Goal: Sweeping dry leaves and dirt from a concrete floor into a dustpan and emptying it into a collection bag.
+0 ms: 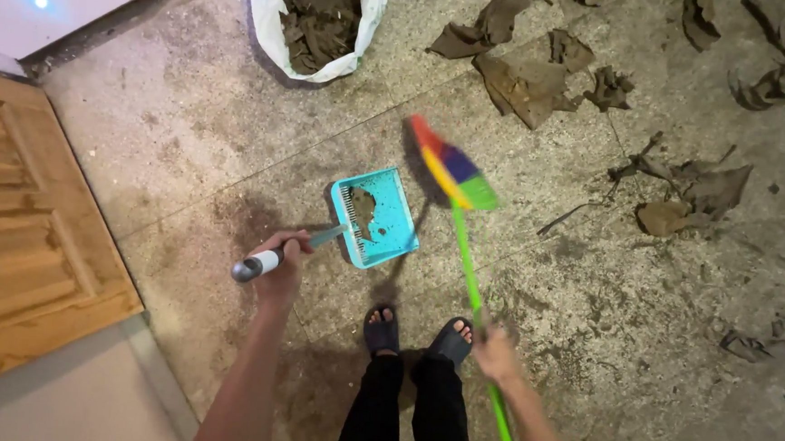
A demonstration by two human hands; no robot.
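Head view looks straight down at a person standing on a stained concrete floor (189, 126) in dark sandals. The left hand (283, 261) is clenched around the grey handle of a turquoise dustpan (376, 218), which rests flat on the floor just ahead of the feet. The right hand (494, 349) is closed around the green stick of a broom (457, 174), whose striped head, blurred, hovers just beside the pan's far right corner.

The dustpan looks like thin, stiff plastic, light enough for one hand; its long handle seems the natural place to grip, and it would likely tip if lifted carelessly. The broom also appears light, its bristles soft and springy, best held mid-stick as now. The dry leaves (523, 83) scattered beyond the pan look brittle, weightless and prone to crumble or blow off.

Inside the pan lies one brown leaf scrap with a few crumbs. A white sack (264, 13) stands open at the top, well apart from the pan, holding a heap of dead leaves. A wooden door (29, 225) lies to the left.
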